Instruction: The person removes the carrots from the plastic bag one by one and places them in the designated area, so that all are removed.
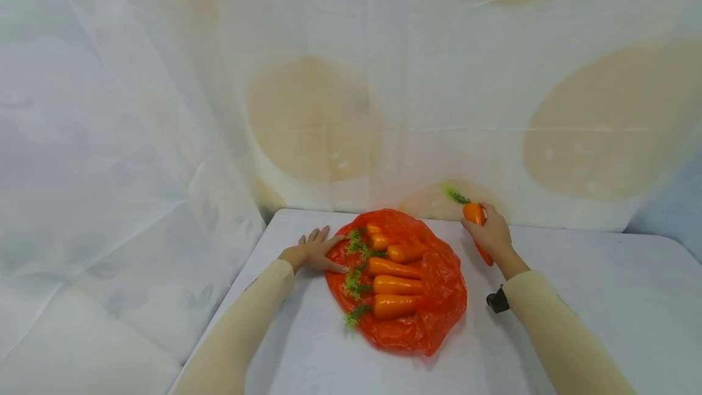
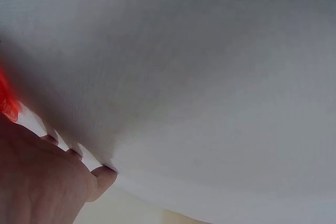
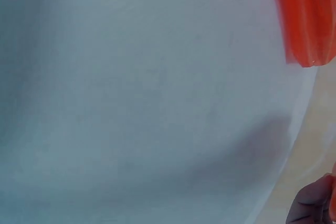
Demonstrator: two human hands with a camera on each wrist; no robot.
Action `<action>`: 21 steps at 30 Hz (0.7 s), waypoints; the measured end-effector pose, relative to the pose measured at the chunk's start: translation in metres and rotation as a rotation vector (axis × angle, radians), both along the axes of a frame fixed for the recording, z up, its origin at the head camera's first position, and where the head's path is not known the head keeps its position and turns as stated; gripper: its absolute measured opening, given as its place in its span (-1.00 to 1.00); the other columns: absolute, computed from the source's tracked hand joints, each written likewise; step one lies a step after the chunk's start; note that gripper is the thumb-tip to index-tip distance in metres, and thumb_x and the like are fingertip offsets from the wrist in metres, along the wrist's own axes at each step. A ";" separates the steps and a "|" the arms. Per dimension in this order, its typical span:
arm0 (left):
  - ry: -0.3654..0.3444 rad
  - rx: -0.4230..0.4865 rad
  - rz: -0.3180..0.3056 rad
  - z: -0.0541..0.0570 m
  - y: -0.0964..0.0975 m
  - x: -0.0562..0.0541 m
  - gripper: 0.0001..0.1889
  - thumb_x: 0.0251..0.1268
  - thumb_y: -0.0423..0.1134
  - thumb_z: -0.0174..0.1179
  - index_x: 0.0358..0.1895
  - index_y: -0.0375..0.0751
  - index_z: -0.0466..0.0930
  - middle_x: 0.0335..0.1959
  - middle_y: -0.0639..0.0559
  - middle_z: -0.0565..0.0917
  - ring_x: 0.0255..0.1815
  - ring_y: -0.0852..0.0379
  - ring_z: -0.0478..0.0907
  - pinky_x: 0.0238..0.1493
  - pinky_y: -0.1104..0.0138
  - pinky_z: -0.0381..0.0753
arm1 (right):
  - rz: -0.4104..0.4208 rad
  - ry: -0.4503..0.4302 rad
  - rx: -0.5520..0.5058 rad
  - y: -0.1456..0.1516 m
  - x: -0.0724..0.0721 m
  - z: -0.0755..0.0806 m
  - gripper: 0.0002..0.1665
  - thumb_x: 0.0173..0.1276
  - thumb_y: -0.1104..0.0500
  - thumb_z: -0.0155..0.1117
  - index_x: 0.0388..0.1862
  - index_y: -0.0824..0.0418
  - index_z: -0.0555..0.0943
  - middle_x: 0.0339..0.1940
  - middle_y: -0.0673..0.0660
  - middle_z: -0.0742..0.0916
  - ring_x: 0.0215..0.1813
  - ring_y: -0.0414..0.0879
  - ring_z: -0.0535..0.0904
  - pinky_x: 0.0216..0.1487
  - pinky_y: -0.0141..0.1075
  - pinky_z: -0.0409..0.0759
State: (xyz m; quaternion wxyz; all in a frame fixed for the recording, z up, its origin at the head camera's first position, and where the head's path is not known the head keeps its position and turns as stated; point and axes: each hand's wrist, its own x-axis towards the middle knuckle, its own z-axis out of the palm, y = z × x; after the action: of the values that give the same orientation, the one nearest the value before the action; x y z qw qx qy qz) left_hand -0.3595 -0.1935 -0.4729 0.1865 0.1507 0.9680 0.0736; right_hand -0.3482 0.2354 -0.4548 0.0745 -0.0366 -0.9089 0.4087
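Note:
On the table, an orange-red plastic bag [image 1: 397, 335] is spread out with several toy carrots [image 1: 397, 285] lying on it. Their green tops point left, while a fold of the bag covers some of the right ends. My left hand [image 1: 315, 252] lies at the bag's left edge with fingers spread, thumb and a fingertip over the plastic. In the left wrist view its fingertips touch the tabletop. My right hand [image 1: 493, 238] grips another carrot [image 1: 473, 213] to the right of the bag, its leafy top [image 1: 456, 195] pointing up and left and its tip down.
The white table [image 1: 592, 279] ends at a back edge against a pale curtain [image 1: 439, 90] with tan circles. Another sheet [image 1: 109, 169] hangs along the left side. A small black device [image 1: 498, 300] sits at the right wrist.

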 end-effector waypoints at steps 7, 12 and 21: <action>0.009 -0.004 -0.009 -0.003 0.002 0.002 -0.01 0.02 0.54 0.16 0.55 0.44 -0.03 0.65 -0.12 -0.24 0.63 -0.26 -0.26 0.52 -0.26 -0.21 | -0.004 -0.130 0.018 0.007 0.005 -0.004 -0.14 0.43 -0.04 0.11 0.52 0.35 0.08 0.38 0.48 0.40 0.20 0.33 0.41 0.21 0.19 0.48; 0.007 0.001 -0.010 0.002 0.002 0.001 0.00 0.01 0.54 0.16 0.55 0.44 -0.02 0.65 -0.11 -0.25 0.63 -0.26 -0.27 0.52 -0.25 -0.24 | -0.034 -0.209 0.001 0.007 0.004 -0.003 -0.12 0.43 -0.04 0.10 0.53 0.37 0.04 0.41 0.48 0.35 0.25 0.35 0.36 0.27 0.21 0.44; -0.012 0.004 0.005 0.001 0.001 0.003 0.04 -0.01 0.58 0.14 0.57 0.39 -0.04 0.65 -0.11 -0.26 0.64 -0.25 -0.30 0.54 -0.23 -0.28 | -0.044 -0.314 -0.024 0.007 0.004 -0.005 -0.06 0.45 -0.06 0.07 0.56 0.37 -0.06 0.46 0.50 0.27 0.32 0.38 0.29 0.34 0.23 0.38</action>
State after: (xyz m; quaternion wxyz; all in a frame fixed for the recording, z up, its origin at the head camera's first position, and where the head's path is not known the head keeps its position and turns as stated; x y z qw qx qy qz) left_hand -0.3569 -0.1929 -0.4720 0.1920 0.1482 0.9671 0.0770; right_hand -0.3440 0.2425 -0.4602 -0.0600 -0.1206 -0.9033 0.4073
